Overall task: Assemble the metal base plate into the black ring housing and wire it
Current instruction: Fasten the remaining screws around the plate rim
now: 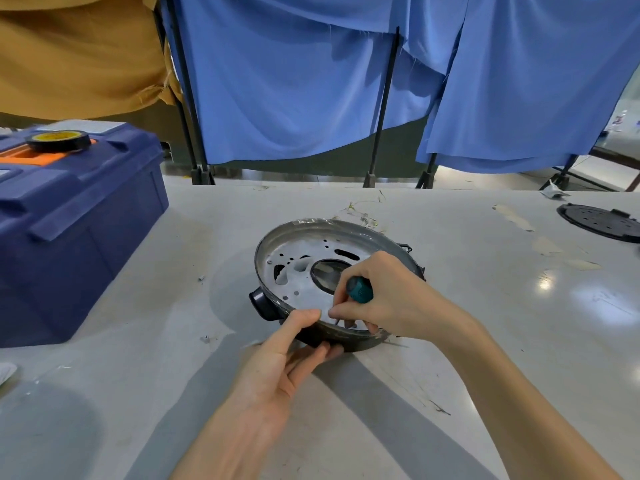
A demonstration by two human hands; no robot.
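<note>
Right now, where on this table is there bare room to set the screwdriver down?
Widest bare patch: the table right of the black ring housing, short of the black disc. Another: near-left, between the blue toolbox and the left forearm. Crowded: small screws between toolbox and housing, wire scraps behind it, left hand and right hand at its near rim.

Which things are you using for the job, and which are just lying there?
In use: black ring housing, gripped by the left hand; metal base plate; screwdriver in the right hand.
Lying about: blue toolbox, black tape roll, black perforated disc.
</note>
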